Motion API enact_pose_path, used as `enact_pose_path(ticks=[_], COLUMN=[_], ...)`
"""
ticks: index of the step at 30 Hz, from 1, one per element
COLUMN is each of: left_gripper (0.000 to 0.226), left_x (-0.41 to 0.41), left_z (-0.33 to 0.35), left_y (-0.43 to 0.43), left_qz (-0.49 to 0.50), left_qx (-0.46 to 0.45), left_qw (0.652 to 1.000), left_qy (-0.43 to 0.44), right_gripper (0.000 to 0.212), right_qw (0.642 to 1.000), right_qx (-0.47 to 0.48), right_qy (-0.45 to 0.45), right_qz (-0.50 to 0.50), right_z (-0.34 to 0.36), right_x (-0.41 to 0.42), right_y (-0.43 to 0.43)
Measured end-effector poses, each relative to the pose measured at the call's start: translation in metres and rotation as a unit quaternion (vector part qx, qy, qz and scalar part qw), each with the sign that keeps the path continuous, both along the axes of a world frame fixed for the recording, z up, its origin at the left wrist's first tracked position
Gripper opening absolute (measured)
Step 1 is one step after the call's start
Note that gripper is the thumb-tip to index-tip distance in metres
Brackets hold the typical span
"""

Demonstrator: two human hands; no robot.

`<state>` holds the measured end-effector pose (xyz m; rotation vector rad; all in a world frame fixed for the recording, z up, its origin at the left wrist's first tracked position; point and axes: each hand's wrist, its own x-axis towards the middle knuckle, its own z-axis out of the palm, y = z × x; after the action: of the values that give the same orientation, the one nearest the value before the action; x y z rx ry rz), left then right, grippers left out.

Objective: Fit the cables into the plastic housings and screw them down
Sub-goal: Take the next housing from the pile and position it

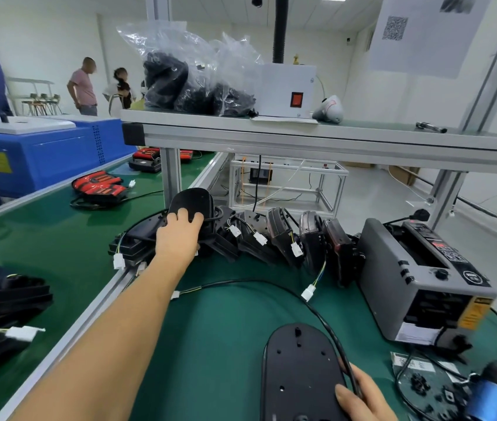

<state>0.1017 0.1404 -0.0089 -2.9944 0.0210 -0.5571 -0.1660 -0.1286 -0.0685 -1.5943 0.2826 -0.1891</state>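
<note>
While right hand holds near housing, outstretched left hand grips far housing.

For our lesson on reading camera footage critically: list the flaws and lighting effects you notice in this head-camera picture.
Head view: wide-angle distortion slants the long aluminium shelf beam and leans its uprights; the shiny blue cylinder at bottom right is smeared by blur; the crumpled clear plastic bag shows white glare; lighting is even, with only soft shadows on the green bench mat.
</note>
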Motion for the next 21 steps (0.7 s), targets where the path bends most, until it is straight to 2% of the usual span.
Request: enact_pose_path(ticks=[6, 14, 16, 18, 21], left_gripper=[0.086, 0.092, 0.089, 0.081, 0.053], left_x=[0.000, -0.008, -0.013, -0.022, -0.045], left_z=[-0.002, -0.005, -0.003, 0.002, 0.009], left_y=[0.003, 0.010, 0.011, 0.007, -0.017], left_qz=[-0.013, -0.066, -0.071, -0.128, -0.254], left_qx=[-0.009, 0.050, 0.076, 0.079, 0.014], left_qw=[1.000, 0.997, 0.995, 0.986, 0.952], left_qy=[0.011, 0.004, -0.010, -0.076, -0.168], right_gripper=[0.025, 0.028, 0.028, 0.030, 0.035], right_qw=[0.997, 0.988, 0.980, 0.967, 0.956], right_qx=[0.020, -0.119, -0.168, -0.225, -0.266], right_qy=[0.070, 0.090, 0.101, 0.111, 0.106], right_qz=[-0.009, 0.032, 0.041, 0.054, 0.068], right_z=[0.009, 0.011, 0.010, 0.009, 0.008], right_x=[0.002, -0.002, -0.004, -0.004, -0.004], right_y=[0.003, 0.001, 0.000, -0.002, -0.005])
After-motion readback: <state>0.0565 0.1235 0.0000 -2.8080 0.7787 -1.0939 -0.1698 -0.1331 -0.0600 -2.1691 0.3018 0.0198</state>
